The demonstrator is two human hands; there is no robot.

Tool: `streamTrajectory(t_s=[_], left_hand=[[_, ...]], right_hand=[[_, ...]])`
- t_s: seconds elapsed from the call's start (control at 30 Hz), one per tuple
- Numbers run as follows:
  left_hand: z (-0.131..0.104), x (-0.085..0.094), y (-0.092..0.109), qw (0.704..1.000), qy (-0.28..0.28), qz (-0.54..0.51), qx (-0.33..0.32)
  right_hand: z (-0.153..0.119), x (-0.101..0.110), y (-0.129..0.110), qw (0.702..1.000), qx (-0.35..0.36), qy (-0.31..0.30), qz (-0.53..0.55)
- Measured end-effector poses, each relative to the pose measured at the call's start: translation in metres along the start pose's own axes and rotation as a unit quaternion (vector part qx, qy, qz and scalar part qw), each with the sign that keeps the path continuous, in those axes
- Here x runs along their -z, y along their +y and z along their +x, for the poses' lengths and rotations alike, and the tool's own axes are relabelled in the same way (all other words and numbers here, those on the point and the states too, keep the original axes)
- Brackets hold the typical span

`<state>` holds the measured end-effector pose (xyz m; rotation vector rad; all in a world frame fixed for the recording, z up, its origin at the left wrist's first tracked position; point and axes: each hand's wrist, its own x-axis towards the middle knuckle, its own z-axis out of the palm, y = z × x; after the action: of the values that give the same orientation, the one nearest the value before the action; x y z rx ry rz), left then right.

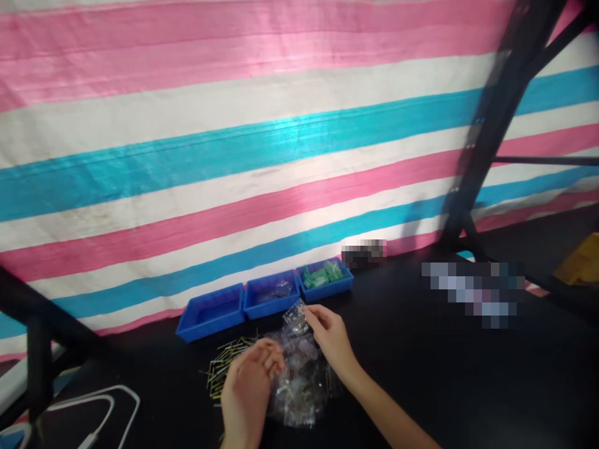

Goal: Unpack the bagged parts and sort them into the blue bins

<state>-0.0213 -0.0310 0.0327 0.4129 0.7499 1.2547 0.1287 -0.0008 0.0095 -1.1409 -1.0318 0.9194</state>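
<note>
Between my hands lies a pile of small clear plastic bags (pixel 299 380) with little parts inside that I cannot make out. My right hand (pixel 332 333) pinches one small clear plastic bag (pixel 296 317) by its edge, above the far end of the pile and just in front of the blue trays. At the pile's left side is my left hand (pixel 255 371), its fingers loosely curled and apart, with nothing visible in them. Thin yellowish and dark sticks (pixel 229 358) are heaped behind and left of it, partly covered by that hand.
Three blue trays stand in a row: a left tray (pixel 187 327) with a bare floor, a middle tray (pixel 250 312) holding clear bags, a right tray (pixel 349 285) holding green packets. White cables (pixel 112 393) lie left. Black frame posts (pixel 491 137) and a striped sheet (pixel 234 137) stand behind.
</note>
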Motion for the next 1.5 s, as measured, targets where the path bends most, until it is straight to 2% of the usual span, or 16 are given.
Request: streamTrajectory(t_s=[0.1, 0.27, 0.5, 0.67, 0.77, 0.87, 0.93, 1.0, 1.1, 1.17, 1.27, 1.37, 1.43, 1.5], left_hand=[[0.001, 0.0, 0.0, 0.999, 0.036, 0.021, -0.011], [-0.001, -0.005, -0.003, 0.999, 0.022, 0.044, -0.001], [-0.015, -0.013, -0.016, 0.995, -0.069, 0.077, 0.001], [-0.018, -0.014, -0.019, 0.984, -0.125, 0.123, -0.013], [-0.017, -0.012, -0.014, 0.984, -0.111, 0.136, -0.032], [-0.015, -0.01, -0.007, 0.989, -0.079, 0.117, -0.047], [-0.015, -0.008, -0.002, 0.99, -0.08, 0.103, -0.055], [-0.016, -0.007, 0.001, 0.989, -0.094, 0.094, -0.064], [-0.017, -0.006, 0.005, 0.986, -0.112, 0.085, -0.085], [-0.018, -0.005, 0.007, 0.985, -0.118, 0.083, -0.09], [-0.016, -0.002, 0.01, 0.986, -0.118, 0.081, -0.081], [-0.014, 0.0, 0.013, 0.988, -0.101, 0.08, -0.086], [-0.012, 0.002, 0.013, 0.989, -0.082, 0.077, -0.099], [-0.009, 0.003, 0.012, 0.988, -0.069, 0.081, -0.112]], right_hand=[[-0.001, 0.0, 0.001, 1.0, 0.014, 0.017, -0.013], [0.001, 0.002, 0.007, 0.999, 0.02, 0.021, -0.037], [0.002, 0.006, 0.006, 0.998, 0.024, 0.021, -0.053], [0.002, 0.007, 0.007, 0.998, 0.024, -0.001, -0.06], [0.002, 0.008, 0.008, 0.996, 0.031, -0.038, -0.079], [0.008, 0.011, 0.01, 0.992, 0.04, -0.023, -0.118], [0.014, 0.012, 0.012, 0.991, 0.038, -0.006, -0.127], [0.021, 0.012, 0.014, 0.994, 0.006, -0.007, -0.11], [0.031, 0.004, 0.012, 0.996, -0.043, -0.044, -0.072], [0.039, -0.006, 0.006, 0.993, -0.047, -0.089, -0.064], [0.053, -0.025, -0.007, 0.989, -0.03, -0.137, -0.051], [0.063, -0.04, -0.016, 0.989, -0.024, -0.14, -0.05], [0.062, -0.04, -0.015, 0.987, 0.007, -0.134, -0.085], [0.054, -0.032, -0.009, 0.977, 0.068, -0.144, -0.141]])
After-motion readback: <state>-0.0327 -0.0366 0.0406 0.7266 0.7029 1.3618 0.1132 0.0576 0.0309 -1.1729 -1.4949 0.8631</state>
